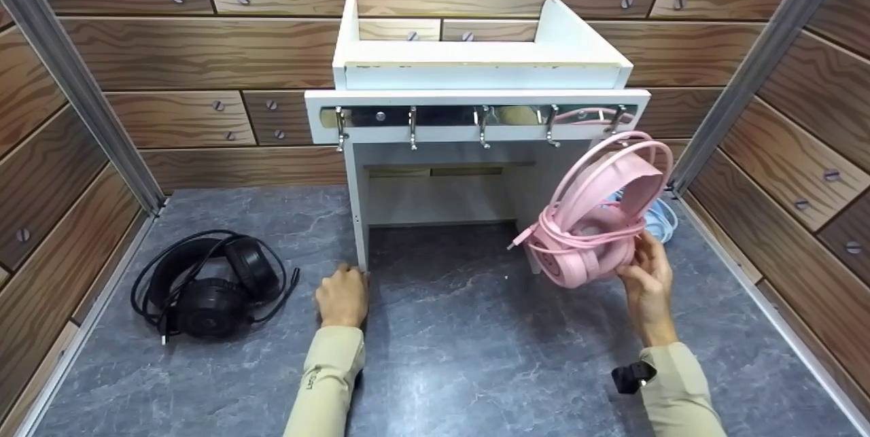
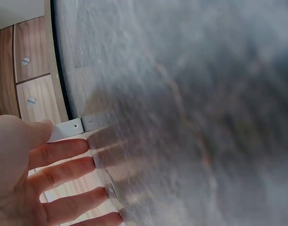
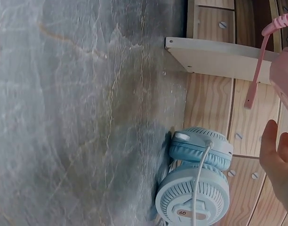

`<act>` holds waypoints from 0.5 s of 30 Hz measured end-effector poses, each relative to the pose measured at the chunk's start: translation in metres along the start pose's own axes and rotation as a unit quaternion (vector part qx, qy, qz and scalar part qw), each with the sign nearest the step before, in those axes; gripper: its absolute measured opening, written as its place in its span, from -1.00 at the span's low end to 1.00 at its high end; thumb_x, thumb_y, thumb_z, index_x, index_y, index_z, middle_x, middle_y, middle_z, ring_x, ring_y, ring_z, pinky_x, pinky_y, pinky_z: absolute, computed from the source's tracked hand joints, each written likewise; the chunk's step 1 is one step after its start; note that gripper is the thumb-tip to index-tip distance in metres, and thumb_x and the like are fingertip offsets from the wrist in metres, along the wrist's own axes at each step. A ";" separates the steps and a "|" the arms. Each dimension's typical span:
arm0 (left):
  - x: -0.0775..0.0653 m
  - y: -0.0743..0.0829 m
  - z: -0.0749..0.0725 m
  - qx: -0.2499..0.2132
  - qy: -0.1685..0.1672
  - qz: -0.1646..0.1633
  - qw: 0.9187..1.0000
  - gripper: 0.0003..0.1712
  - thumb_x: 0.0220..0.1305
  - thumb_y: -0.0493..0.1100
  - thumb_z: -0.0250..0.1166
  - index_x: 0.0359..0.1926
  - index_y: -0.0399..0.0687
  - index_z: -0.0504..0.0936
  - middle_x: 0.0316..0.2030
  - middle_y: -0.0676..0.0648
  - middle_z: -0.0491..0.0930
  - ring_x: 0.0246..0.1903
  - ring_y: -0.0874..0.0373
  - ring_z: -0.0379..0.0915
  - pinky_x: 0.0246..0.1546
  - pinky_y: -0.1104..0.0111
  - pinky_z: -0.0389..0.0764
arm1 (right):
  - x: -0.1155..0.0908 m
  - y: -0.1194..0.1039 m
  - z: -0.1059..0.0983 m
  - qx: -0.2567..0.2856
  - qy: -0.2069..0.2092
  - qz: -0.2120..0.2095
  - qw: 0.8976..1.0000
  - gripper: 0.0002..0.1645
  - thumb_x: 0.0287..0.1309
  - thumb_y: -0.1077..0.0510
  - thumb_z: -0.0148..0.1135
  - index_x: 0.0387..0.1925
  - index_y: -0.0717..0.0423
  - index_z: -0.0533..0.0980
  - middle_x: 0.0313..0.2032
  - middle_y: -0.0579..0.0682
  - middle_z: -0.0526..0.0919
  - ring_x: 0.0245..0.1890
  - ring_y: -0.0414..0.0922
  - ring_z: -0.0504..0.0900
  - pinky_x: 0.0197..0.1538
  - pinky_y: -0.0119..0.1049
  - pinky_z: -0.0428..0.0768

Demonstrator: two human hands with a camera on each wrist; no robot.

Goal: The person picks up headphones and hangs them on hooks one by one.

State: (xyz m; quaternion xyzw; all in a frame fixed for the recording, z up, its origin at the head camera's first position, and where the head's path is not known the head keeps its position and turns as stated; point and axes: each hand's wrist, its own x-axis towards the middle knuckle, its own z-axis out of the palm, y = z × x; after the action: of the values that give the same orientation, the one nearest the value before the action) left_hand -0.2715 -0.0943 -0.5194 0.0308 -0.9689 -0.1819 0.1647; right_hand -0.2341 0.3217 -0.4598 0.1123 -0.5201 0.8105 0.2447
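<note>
Pink headphones point(image 1: 578, 247), their cable wound round the ear cups, are held up by my right hand point(image 1: 650, 284) at the lower right ear cup. Their headband tops out just under the rightmost hook point(image 1: 617, 119) of a white rack point(image 1: 476, 77). In the right wrist view, the fingers point(image 3: 271, 141) show at the edge beside a pink ear cup point(image 3: 285, 77), with the cable's plug end hanging down. My left hand point(image 1: 342, 295) grips the foot of the rack's left side panel point(image 2: 68, 129), thumb and fingers on either side, fingertips at the tabletop.
Black headphones point(image 1: 214, 308) with a loose cable lie on the grey marbled table point(image 1: 448, 355), left of my left hand. Light blue headphones point(image 3: 193, 193) stand at the right, partly behind the pink pair in the head view. Wood-patterned walls point(image 1: 224, 49) enclose the table.
</note>
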 end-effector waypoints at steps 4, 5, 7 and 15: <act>0.000 0.000 0.000 0.003 0.001 0.001 1.000 -0.71 0.36 -0.14 0.31 -0.29 -0.36 0.70 -0.30 -0.25 0.64 -0.36 -0.42 0.63 -0.44 -0.15 0.62 | 0.000 0.000 -0.005 -0.015 -0.004 0.004 1.000 -0.25 0.03 0.63 -0.25 0.15 0.06 0.50 0.02 0.02 0.57 -0.06 -0.17 0.54 -0.13 -0.40 0.59; 0.000 0.000 0.000 0.003 0.001 0.000 1.000 -0.71 0.36 -0.14 0.31 -0.29 -0.36 0.70 -0.30 -0.25 0.64 -0.36 -0.42 0.63 -0.43 -0.15 0.62 | 0.000 -0.001 -0.006 -0.017 -0.003 0.005 1.000 -0.25 0.05 0.63 -0.24 0.15 0.06 0.50 0.01 0.02 0.57 -0.07 -0.17 0.54 -0.13 -0.40 0.59; 0.000 0.000 0.000 0.003 0.003 0.000 1.000 -0.71 0.36 -0.14 0.31 -0.30 -0.36 0.70 -0.30 -0.25 0.64 -0.36 -0.42 0.63 -0.44 -0.15 0.62 | 0.000 -0.001 -0.009 -0.017 0.001 0.008 1.000 -0.27 0.08 0.62 -0.24 0.14 0.06 0.52 -0.01 0.03 0.57 -0.09 -0.18 0.54 -0.14 -0.40 0.60; 0.000 0.000 0.000 0.000 0.003 -0.002 1.000 -0.70 0.36 -0.13 0.32 -0.30 -0.36 0.70 -0.30 -0.25 0.64 -0.35 -0.42 0.63 -0.43 -0.15 0.62 | 0.001 -0.003 -0.014 -0.027 0.017 0.012 0.999 -0.35 0.16 0.61 -0.20 0.12 0.09 0.52 -0.03 0.03 0.61 -0.13 -0.17 0.59 -0.17 -0.39 0.63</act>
State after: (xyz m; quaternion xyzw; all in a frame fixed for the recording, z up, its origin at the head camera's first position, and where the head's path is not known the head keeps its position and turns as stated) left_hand -0.2714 -0.0945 -0.5198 0.0331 -0.9684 -0.1821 0.1673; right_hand -0.2329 0.3351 -0.4631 0.0858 -0.5391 0.8008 0.2464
